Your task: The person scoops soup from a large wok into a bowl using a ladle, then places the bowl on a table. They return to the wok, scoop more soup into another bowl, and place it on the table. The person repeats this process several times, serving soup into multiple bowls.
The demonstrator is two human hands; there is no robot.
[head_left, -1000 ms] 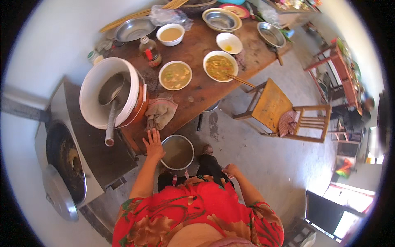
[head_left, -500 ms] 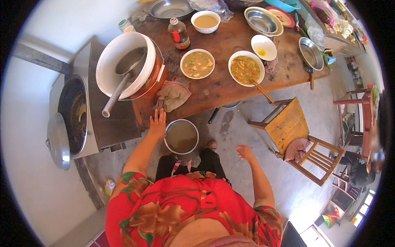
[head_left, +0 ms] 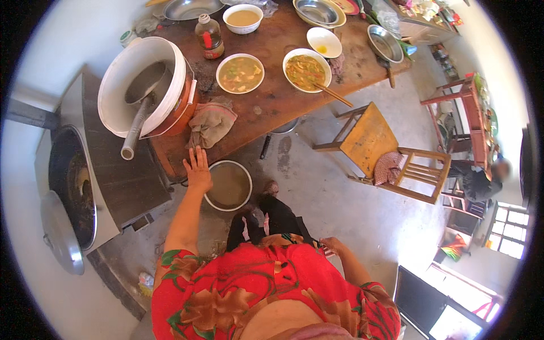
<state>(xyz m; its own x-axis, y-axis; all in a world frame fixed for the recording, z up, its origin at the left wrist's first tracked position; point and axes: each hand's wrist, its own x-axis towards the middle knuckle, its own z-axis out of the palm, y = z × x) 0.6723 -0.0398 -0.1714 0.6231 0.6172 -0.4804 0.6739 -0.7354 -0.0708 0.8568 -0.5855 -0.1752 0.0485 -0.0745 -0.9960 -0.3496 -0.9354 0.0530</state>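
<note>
My left hand [head_left: 198, 171] has its fingers spread at the near edge of the wooden table [head_left: 255, 127]. Its fingertips reach the edge just below a crumpled greyish cloth [head_left: 211, 122], and it holds nothing. Beside that hand, a metal basin of cloudy liquid [head_left: 228, 186] is on the floor. My right hand [head_left: 333, 246] hangs low by my right thigh, fingers loosely bent and partly hidden, with nothing visible in it. A large bucket [head_left: 180, 107] with a white rim stands behind the cloth; a long-handled metal ladle [head_left: 137, 126] rests inside it.
On the table are a bowl of soup [head_left: 240, 73], a bowl with chopsticks [head_left: 306, 70], a sauce bottle [head_left: 209, 38] and a frying pan [head_left: 385, 44]. A wooden chair [head_left: 369, 139] stands at right. The stove with a wok [head_left: 73, 187] is at left. Another person [head_left: 479, 180] is far right.
The view has turned and shifted, so the table appears further left. My right hand has dropped back toward my thigh. My left hand stays at the table edge.
</note>
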